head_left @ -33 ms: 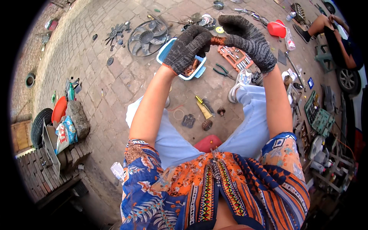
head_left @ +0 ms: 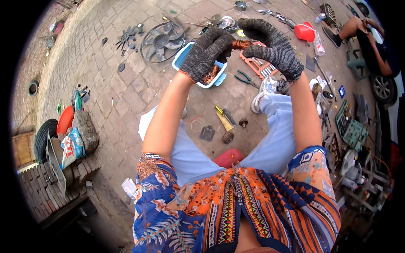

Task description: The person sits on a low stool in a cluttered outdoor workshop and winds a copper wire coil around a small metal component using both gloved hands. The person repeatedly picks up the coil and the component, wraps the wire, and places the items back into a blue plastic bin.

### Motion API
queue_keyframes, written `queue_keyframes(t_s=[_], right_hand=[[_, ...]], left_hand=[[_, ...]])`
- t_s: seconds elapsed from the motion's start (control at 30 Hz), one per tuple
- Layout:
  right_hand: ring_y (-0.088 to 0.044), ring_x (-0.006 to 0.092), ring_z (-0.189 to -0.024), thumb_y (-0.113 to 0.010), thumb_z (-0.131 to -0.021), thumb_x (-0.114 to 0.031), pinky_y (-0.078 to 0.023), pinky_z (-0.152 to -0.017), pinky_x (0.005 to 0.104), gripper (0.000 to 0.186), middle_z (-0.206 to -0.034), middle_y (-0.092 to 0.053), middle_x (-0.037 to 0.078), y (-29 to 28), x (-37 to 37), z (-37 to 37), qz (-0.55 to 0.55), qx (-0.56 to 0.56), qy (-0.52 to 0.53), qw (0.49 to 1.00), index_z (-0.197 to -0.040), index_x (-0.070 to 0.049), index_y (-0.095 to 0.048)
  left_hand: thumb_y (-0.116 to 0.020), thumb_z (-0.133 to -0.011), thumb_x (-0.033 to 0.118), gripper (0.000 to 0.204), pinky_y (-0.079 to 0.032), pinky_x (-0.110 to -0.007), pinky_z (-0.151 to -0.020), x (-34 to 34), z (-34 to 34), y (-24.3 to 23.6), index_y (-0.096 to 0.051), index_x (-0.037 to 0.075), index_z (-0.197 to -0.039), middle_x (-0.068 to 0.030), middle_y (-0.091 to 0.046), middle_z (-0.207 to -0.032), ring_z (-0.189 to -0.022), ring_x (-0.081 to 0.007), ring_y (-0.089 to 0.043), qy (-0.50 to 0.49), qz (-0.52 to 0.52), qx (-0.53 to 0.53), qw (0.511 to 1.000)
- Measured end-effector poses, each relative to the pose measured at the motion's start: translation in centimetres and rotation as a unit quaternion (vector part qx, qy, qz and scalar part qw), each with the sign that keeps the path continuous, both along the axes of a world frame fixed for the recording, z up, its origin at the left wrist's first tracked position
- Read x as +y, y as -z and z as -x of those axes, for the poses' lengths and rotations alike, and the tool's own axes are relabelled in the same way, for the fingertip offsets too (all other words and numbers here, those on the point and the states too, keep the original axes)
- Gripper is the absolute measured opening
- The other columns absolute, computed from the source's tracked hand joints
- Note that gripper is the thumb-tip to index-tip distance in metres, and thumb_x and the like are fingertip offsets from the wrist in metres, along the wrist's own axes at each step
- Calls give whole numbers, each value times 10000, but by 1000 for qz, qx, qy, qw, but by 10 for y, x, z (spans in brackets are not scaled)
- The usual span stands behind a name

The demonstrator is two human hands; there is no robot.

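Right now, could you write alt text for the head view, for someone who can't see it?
A gloved left hand holds a bundle of copper-coloured wire, the gloved right hand open near its end. Around them, on stone paving, are a blue basin with more copper-coloured pieces, pliers and an orange tool tray.

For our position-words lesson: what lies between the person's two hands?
In the head view, copper wire lies between the left hand and the right hand.

On the white and blue plastic bag [head_left: 73,147], at the left side, there stand big red letters, printed at a slant. Elsewhere, I cannot read any label or number.
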State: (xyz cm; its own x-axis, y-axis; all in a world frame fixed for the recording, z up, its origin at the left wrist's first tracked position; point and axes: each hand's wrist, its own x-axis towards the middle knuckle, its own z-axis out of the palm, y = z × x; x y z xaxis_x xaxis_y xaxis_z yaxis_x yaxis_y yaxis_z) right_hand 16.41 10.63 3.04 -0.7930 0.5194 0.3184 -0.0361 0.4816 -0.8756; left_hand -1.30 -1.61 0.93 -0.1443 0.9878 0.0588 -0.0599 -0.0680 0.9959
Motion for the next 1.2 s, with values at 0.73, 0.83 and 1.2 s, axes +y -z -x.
queue_keyframes(t_s=[0.73,0.83,1.2], right_hand=[[-574,173,-1031,-716,-767,-244,-456,-905,309,495,-1149,-590,89,11,-16,10,-83,-49,31,995,-1213,-115,-544],[-572,173,-1023,-745,-731,-241,-453,-909,311,547,-1147,-591,90,10,-19,11,-129,-67,51,988,-1210,-84,-533],[-595,203,-984,-755,-716,-250,-459,-881,318,514,-1078,-624,113,4,-23,9,-149,-61,71,984,-1153,-52,-571]], left_hand=[[-431,-940,152,263,-509,-275,-758,-3,2,-5,-546,32,-1144,-85,-583,-1011,-848,-154,-604,-42,40,46,997],[-431,-939,152,257,-507,-261,-777,-2,4,2,-558,31,-1126,-72,-587,-1036,-893,-138,-595,-34,59,56,996],[-514,-907,320,264,-413,-244,-453,1,-4,-4,-575,66,-943,-43,-577,-647,-501,-98,-504,-59,81,-173,980]])
